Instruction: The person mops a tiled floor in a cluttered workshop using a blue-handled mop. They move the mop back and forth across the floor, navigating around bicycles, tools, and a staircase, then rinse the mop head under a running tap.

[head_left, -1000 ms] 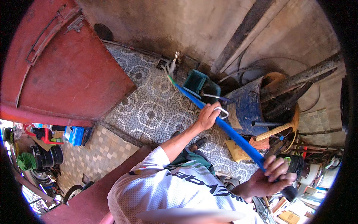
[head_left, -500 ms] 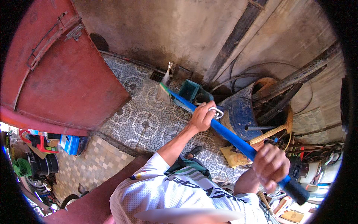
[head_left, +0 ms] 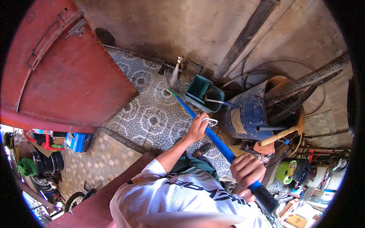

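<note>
Both of my hands grip the long blue pole of a mop, which slants from lower right up to the far left. My left hand is wrapped round its middle, beside a bent metal loop. Higher up the pole, near the black grip, my right hand is closed round it. Past a green collar, the blurred grey mop strands spread beside water running from a wall tap. A dark green mop bucket stands right of the tap, with a thin-handled tool in it.
A blue drum holding long pipes leans at the right, near a straw broom. The open red metal door takes up the left. Patterned tiles cover the floor. Boxes and clutter fill both lower sides.
My right hand has come left and inward with the black grip end. My left hand has moved slightly left and nearer. The strands have swung up beside the water stream.
</note>
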A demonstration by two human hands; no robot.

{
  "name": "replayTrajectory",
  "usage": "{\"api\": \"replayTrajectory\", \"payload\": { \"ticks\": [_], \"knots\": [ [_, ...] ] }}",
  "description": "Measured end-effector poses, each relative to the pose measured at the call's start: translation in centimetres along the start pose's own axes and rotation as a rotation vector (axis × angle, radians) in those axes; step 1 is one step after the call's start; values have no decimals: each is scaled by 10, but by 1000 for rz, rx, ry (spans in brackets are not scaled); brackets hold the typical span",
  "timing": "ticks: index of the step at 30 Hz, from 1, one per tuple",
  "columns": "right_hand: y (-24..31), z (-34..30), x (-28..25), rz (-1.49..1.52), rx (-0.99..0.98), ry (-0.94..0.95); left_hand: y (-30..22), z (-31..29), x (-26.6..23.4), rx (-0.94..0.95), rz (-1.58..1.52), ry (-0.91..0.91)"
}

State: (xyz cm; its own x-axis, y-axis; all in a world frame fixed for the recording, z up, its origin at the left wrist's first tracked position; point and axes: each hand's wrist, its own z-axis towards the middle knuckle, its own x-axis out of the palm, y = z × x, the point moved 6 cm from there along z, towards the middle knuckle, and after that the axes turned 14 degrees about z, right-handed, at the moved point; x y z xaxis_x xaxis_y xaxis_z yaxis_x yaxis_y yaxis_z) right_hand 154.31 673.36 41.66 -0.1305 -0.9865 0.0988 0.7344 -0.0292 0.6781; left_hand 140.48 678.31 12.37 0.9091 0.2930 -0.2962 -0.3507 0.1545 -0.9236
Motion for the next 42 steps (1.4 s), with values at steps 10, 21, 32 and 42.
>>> {"api": "replayTrajectory", "payload": {
  "ticks": [10, 21, 32, 42],
  "knots": [
    [16, 11, -5, 18, -34, -94, 115, -19, 24, -332, -223, 32],
    [104, 1, 29, -155, -235, -12, 12, 80, 1, -84, -143, -22],
    [-7, -11, 13, -55, 56, -179, 138, -18, 19, -447, -334, -57],
    [74, -4, 24, -126, -196, -118, 52, 44, 5, -221, -206, 6]
  ]
}}
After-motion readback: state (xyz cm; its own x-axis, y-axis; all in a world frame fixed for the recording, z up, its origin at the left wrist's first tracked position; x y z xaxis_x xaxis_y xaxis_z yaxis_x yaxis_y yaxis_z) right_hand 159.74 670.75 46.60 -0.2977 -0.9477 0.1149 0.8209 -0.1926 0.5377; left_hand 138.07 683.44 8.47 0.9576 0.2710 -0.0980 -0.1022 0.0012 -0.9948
